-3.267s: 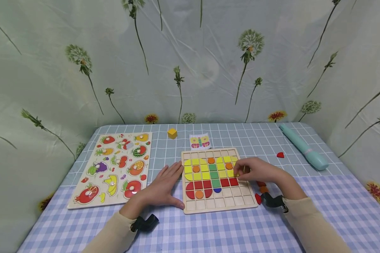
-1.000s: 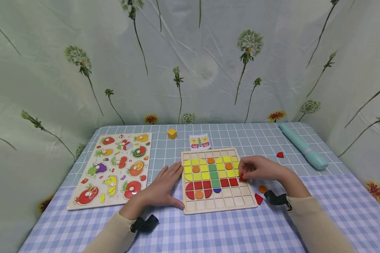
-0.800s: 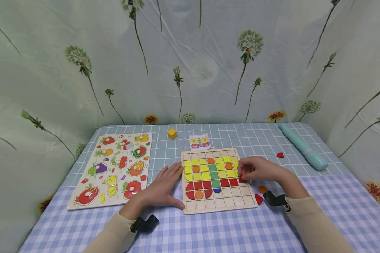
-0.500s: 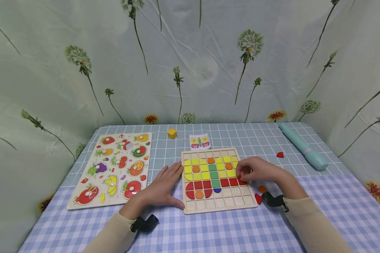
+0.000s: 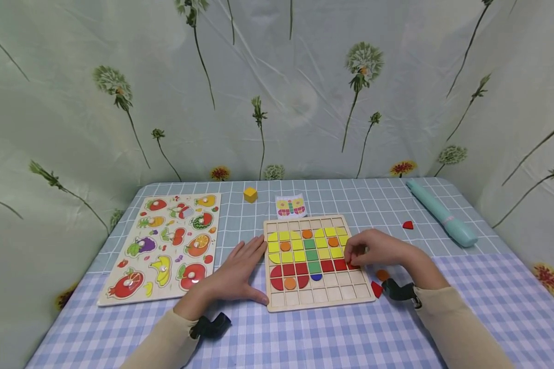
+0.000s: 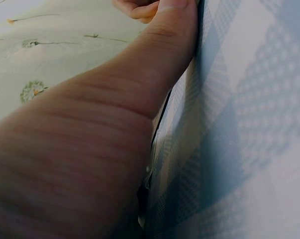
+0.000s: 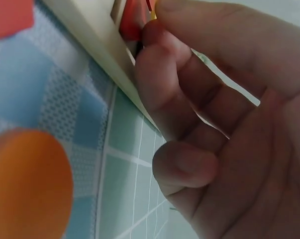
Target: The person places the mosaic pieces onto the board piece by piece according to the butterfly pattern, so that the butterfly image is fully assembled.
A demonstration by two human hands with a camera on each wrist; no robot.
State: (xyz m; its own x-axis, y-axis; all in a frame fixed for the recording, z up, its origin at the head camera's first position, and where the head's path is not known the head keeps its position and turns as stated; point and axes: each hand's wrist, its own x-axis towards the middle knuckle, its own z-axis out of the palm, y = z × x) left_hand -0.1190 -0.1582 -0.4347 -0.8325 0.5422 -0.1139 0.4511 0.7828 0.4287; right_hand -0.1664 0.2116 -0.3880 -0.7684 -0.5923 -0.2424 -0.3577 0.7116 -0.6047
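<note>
A wooden grid board (image 5: 325, 296) lies on the table, with yellow, red, green, orange and blue tiles set in a butterfly shape. My left hand (image 5: 240, 271) rests flat at its left edge, fingers straight and thumb by the near corner; the left wrist view shows mostly that thumb (image 6: 164, 55). At the board's right side my right hand (image 5: 371, 248) pinches a red tile (image 7: 133, 21) at the right end of the red row, fingers curled. Fingertips partly hide this tile. Beside the board lie an orange disc (image 5: 383, 275) and a red quarter-round tile (image 5: 376, 289).
A fruit knob puzzle (image 5: 166, 246) lies at left. Behind the board are a yellow cube (image 5: 250, 195) and a butterfly picture card (image 5: 290, 206). Another red tile (image 5: 408, 225) and a rolled teal object (image 5: 443, 214) lie at right. A dandelion-print curtain (image 5: 304, 102) surrounds the table.
My right hand went off the board's edge, came back with a red tile, and lowered it into the cell at the red row's right end. My left hand stayed put.
</note>
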